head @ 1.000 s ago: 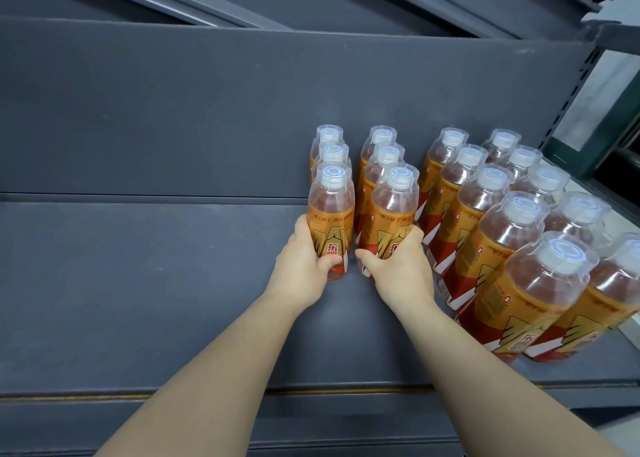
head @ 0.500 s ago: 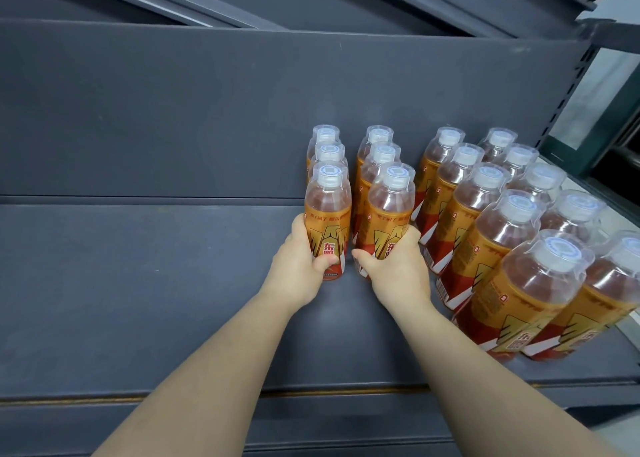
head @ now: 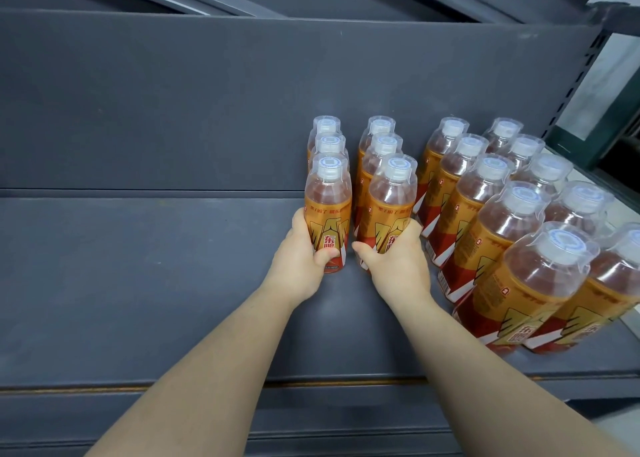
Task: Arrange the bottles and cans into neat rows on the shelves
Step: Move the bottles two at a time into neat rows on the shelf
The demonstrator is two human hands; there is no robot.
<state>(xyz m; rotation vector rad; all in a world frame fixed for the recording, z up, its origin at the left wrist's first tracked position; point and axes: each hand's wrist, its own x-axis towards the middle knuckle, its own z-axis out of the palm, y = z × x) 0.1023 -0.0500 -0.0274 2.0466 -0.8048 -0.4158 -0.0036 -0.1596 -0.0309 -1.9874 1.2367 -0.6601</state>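
Head view: over the last second very little has changed. The left hand (head: 298,266) and right hand (head: 398,269) keep the same grips, and the two bottles they hold stand where they did against the ones behind. Only the picture as a whole has drifted slightly. That suggests a final nudge and squaring-up of these two fronts, not a new placement.

The left hand wraps the lower part of the left bottle (head: 327,210), thumb across its label. The right hand wraps the right bottle (head: 389,210) the same way. Both bottles stand upright on the shelf (head: 138,283), each at the near end of a row of three that runs back to the back panel (head: 207,92). A narrow gap separates the two rows.

To the right, more bottles (head: 485,196) form longer rows that reach nearer the shelf's front edge. So the two left rows look unfinished, and the shelf's left half holds no bottles.

The bottles are clear plastic with pale caps under clear wrap, reddish drink and orange-and-red labels. They should slide easily upright but tip if pushed high up.
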